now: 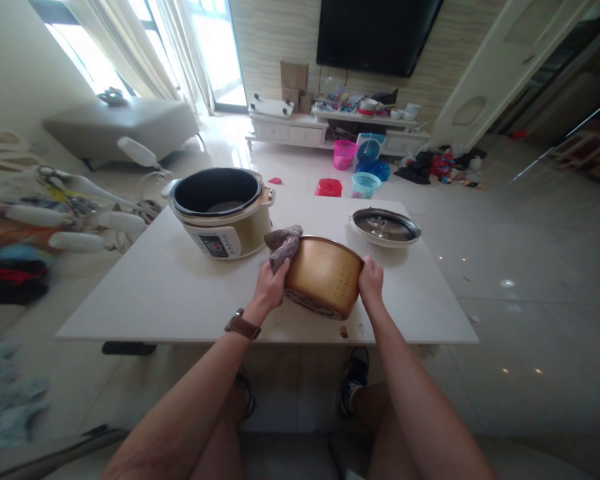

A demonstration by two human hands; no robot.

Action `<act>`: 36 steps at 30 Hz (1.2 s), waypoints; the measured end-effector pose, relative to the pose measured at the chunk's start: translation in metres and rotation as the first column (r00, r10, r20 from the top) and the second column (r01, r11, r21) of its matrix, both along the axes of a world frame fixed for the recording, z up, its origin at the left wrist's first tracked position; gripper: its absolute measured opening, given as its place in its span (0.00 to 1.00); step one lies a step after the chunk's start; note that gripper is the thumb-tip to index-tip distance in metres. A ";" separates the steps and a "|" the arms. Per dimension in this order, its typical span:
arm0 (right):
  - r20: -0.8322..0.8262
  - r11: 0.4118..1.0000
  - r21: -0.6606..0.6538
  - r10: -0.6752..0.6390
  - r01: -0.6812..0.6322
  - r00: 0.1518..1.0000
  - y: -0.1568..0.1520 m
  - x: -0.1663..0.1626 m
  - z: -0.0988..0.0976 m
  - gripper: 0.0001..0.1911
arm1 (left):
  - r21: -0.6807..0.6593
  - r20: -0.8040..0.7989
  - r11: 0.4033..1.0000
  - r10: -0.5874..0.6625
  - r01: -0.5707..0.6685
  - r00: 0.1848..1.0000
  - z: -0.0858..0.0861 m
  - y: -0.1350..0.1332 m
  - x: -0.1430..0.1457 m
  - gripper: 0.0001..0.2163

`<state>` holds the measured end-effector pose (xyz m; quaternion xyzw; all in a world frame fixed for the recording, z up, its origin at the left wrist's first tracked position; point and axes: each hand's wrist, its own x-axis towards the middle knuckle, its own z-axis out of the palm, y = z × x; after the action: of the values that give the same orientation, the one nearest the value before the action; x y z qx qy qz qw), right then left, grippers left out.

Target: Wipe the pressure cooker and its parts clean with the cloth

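Gripping a gold-coloured inner pot between them, both hands were closed on its sides, the pot tilted onto its edge on the white table with its base turned toward the person. The left hand clasped the pot's left wall and pinned a grey-brown cloth against the rim just above its fingers. The right hand wrapped the opposite wall, thumb side up.

Just beyond the left hand stood the rice cooker body, open, its dark well empty as far as could be seen. Beyond the right hand, well apart from it, the cooker lid lay flat on the table. On the floor farther off sat a pink basket and a teal basket.

The pot looked like a thin, stiff metal shell, likely light for its bulk, and its smooth coated wall would probably be slippery, more so if damp. The safest hold seemed to be where the hands already were, on opposite sides near the rim, since the rounded base offered nothing to catch. The cloth was soft and limp.
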<state>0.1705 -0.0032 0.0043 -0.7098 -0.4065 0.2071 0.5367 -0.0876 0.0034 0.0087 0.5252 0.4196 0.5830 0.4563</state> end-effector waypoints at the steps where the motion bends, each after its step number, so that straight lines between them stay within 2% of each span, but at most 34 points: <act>1: 0.001 1.000 0.020 0.017 -0.017 1.000 0.000 0.000 0.002 0.28 | 0.037 -0.029 0.999 -0.014 0.015 0.999 0.004 -0.003 -0.001 0.26; 5: -0.090 0.999 0.028 0.033 -0.031 0.995 -0.001 -0.001 0.011 0.26 | 0.141 -0.120 0.987 -0.058 0.075 0.991 0.011 -0.013 -0.001 0.25; 9: -0.094 1.000 -0.019 -0.026 0.025 0.995 -0.003 0.000 0.012 0.23 | 0.151 -0.131 0.984 -0.073 0.092 0.989 0.006 -0.014 0.004 0.25; 14: -0.101 0.998 -0.020 -0.064 0.062 0.993 -0.005 0.001 0.008 0.25 | -0.032 0.035 0.999 -0.039 0.041 0.999 -0.012 0.001 0.007 0.28; 17: -0.109 0.998 -0.001 -0.066 0.066 0.992 -0.006 0.001 0.006 0.28 | -0.167 0.128 0.986 0.007 0.015 0.992 -0.023 0.013 0.006 0.27; 20: -0.098 0.998 0.014 -0.065 0.066 0.993 -0.007 0.000 0.003 0.30 | -0.231 0.168 0.973 0.020 0.020 0.986 -0.029 0.020 0.004 0.25; 23: -0.058 0.998 0.038 -0.041 0.043 0.997 -0.007 -0.002 0.003 0.32 | -0.223 0.138 0.975 0.037 -0.005 0.990 -0.028 0.018 0.003 0.26; 27: 0.042 0.997 0.074 0.010 -0.013 0.999 -0.006 -0.003 0.011 0.32 | -0.154 0.034 0.986 0.064 -0.058 0.997 -0.018 0.008 0.004 0.26; 30: 0.014 0.998 0.060 0.005 -0.006 1.000 -0.005 -0.004 0.019 0.28 | -0.072 -0.011 0.996 0.051 -0.052 0.999 -0.012 0.000 0.007 0.26; 33: -0.042 0.999 0.025 -0.029 0.030 0.999 -0.005 -0.006 0.022 0.24 | -0.033 0.008 0.998 0.044 -0.044 0.999 -0.013 -0.001 0.009 0.26; 36: -0.063 0.999 0.013 -0.044 0.045 0.997 -0.007 -0.005 0.020 0.22 | -0.112 0.118 0.993 0.046 -0.033 0.992 -0.023 0.007 0.009 0.26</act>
<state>0.1657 -0.0098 0.0241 -0.7079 -0.3751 0.2143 0.5587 -0.0786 0.0108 -0.0140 0.4547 0.4331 0.5986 0.4974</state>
